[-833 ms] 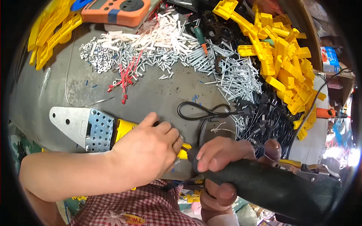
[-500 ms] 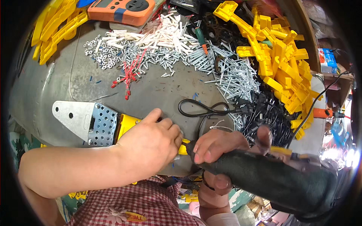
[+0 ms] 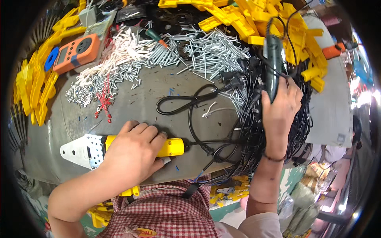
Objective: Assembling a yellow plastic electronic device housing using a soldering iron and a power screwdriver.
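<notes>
My left hand (image 3: pixel 137 148) is closed over the yellow plastic handle (image 3: pixel 171 147) of a tool lying on the table. From the handle's left end sticks a perforated metal guard (image 3: pixel 95 151) with a flat, tapered metal plate (image 3: pixel 75 152). A black cord leaves the handle's right end. Out to the right, my right hand (image 3: pixel 281 107) grips the lower end of a dark electric screwdriver (image 3: pixel 273 63), over the edge of a heap of black power cords (image 3: pixel 254 135). Its coiled cable rises from the top. My palm hides part of the screwdriver.
Long screws (image 3: pixel 210 51), white sleeves (image 3: pixel 123 51), nuts (image 3: pixel 79 94) and red-tipped wires (image 3: pixel 105 99) lie across the table's far side. Yellow plastic shells (image 3: pixel 234 22) are heaped beyond them. An orange multimeter (image 3: pixel 77 53) and a green-handled screwdriver (image 3: pixel 156 37) lie at the far left.
My right hand has carried the electric screwdriver from the handle's right end away to the far right, over the cords. My left hand stays on the yellow handle. The whole view has shifted.
</notes>
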The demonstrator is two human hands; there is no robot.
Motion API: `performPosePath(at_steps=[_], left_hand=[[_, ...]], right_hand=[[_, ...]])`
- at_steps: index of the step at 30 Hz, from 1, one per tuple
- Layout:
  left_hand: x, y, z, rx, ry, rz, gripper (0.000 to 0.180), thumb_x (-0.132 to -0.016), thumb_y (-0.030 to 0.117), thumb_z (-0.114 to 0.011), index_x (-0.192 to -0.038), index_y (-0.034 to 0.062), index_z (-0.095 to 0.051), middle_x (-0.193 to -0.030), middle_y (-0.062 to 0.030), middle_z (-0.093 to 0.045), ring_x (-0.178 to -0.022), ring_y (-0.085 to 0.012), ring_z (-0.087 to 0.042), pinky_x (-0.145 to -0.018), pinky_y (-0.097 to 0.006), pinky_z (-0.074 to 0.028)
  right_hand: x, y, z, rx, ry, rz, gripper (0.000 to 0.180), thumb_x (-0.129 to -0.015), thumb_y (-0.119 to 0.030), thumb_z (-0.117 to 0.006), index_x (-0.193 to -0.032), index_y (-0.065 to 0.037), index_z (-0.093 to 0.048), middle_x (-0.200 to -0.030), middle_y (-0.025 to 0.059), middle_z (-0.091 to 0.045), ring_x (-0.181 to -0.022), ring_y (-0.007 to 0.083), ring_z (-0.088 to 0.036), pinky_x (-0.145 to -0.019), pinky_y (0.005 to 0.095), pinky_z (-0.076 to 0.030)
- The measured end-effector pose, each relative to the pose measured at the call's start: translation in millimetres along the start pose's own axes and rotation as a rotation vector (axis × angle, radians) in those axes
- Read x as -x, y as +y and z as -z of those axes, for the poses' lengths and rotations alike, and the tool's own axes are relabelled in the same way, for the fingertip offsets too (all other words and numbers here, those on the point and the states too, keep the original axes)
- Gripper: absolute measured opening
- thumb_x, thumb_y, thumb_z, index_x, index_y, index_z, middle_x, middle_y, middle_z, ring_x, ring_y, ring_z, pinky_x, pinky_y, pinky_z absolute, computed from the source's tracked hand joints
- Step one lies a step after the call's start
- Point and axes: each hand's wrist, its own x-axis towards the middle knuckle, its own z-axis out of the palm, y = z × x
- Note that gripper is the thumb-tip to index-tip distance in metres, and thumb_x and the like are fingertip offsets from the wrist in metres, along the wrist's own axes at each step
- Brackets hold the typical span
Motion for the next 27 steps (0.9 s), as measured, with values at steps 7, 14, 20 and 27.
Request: performPosePath(at_steps=[7,14,20,27], left_hand=[[13,-17,18,0.141,-0.036,0.048,0.046,-0.059,0.019,-0.074,-0.098,-0.0011,-0.060,-0.105,-0.0151,-0.055,-0.097,-0.0306,-0.053,-0.088,-0.039,-0.042],[85,-52,21,0.157,0.133,0.196,0.069,-0.062,0.044,-0.073,-0.112,0.0009,-0.051,-0.106,-0.0164,-0.052,-0.100,-0.0348,-0.050,-0.090,-0.043,-0.038],[92,-59,0,0.161,0.274,0.215,0.074,-0.059,0.056,-0.069,-0.106,0.0026,-0.051,-0.096,-0.0132,-0.054,-0.092,-0.0321,-0.052,-0.084,-0.042,-0.037],[88,-58,0,0.229,0.316,0.202,0.071,-0.059,0.056,-0.070,-0.106,0.0049,-0.052,-0.099,-0.0090,-0.056,-0.093,-0.0278,-0.053,-0.084,-0.040,-0.037]], right_hand=[[62,-124,36,-1.078,-0.536,0.531,0.063,-0.070,-0.030,-0.071,-0.118,0.004,-0.048,-0.102,0.0127,-0.053,-0.094,0.0279,-0.050,-0.083,0.0366,-0.042],[70,-138,27,-1.059,-0.492,0.567,0.051,-0.071,-0.026,-0.071,-0.112,-0.001,-0.053,-0.091,0.0095,-0.055,-0.085,0.0265,-0.052,-0.076,0.0364,-0.043],[61,-140,37,-1.096,-0.517,0.542,0.046,-0.065,-0.023,-0.076,-0.103,-0.003,-0.059,-0.092,0.0101,-0.062,-0.082,0.0282,-0.058,-0.074,0.0366,-0.046],[68,-142,32,-1.089,-0.408,0.551,0.047,-0.065,-0.023,-0.076,-0.103,-0.004,-0.059,-0.093,0.0093,-0.062,-0.080,0.0280,-0.059,-0.071,0.0365,-0.047]])
